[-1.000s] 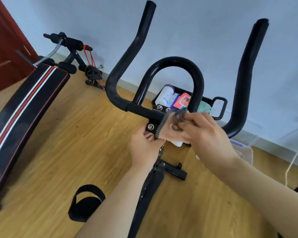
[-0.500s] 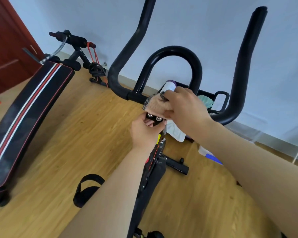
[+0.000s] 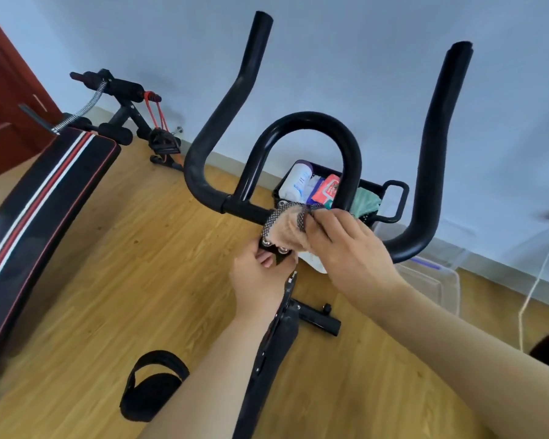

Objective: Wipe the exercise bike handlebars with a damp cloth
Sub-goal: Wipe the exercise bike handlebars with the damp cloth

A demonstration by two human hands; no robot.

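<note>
Beige cloth (image 3: 284, 228), pinched by the right hand (image 3: 349, 248), has slid toward nine o'clock onto the handlebars (image 3: 244, 208) centre, at six o'clock under the loop (image 3: 301, 120); left hand (image 3: 260, 277) grips the stem (image 3: 267, 350); horns (image 3: 438, 137) probably remain unwiped.

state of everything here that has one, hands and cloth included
right hand, grips the cloth against the handlebars
left hand, holds the stem below the handlebars
cloth, bunched, draped over the middle
handlebars, upright, both ends bare
basket, on the floor, holding supplies
</note>
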